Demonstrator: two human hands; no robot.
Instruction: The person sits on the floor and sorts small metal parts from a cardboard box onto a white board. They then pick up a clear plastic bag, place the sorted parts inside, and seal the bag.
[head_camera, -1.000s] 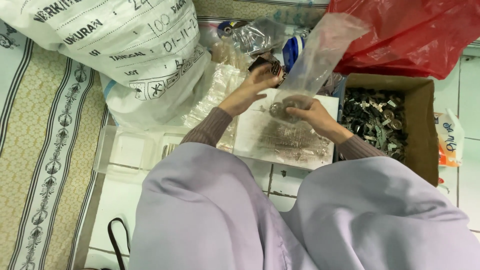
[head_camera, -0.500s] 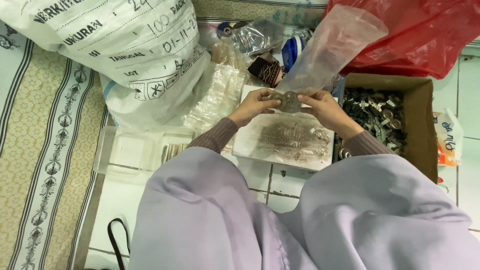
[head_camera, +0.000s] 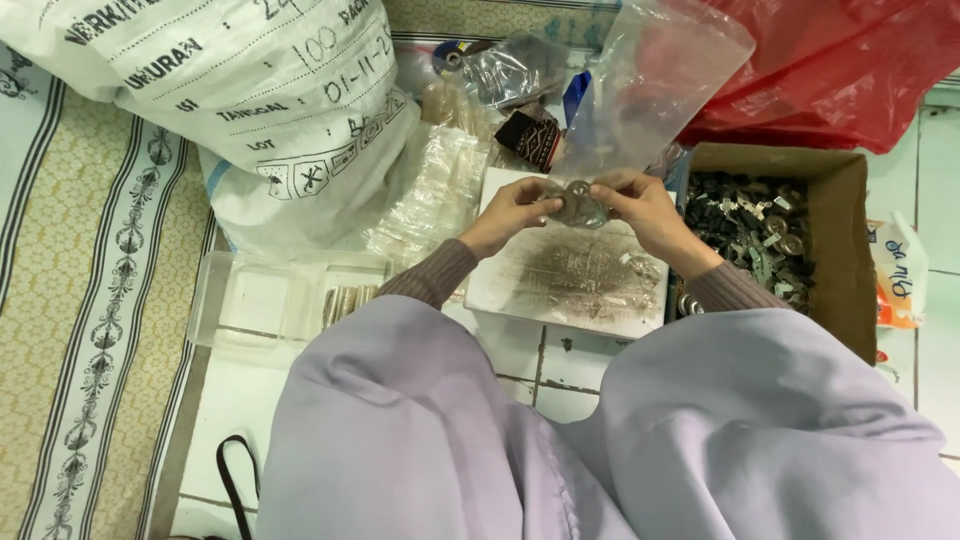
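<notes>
Above the white tray (head_camera: 520, 300), both hands (head_camera: 580, 205) pinch a clear bag (head_camera: 640, 90) holding metal parts (head_camera: 578, 205).

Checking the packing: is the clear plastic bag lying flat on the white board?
No: both the left hand and right hand hold the clear plastic bag upright above the white board.

A second ago the left hand (head_camera: 515, 212) reached up toward the dark packet (head_camera: 530, 137) while the right hand (head_camera: 640, 208) held the clear bag (head_camera: 640, 85) low over the white tray (head_camera: 570, 270). Now both hands meet at the bag's filled bottom, raised slightly, its top standing higher and wider.
</notes>
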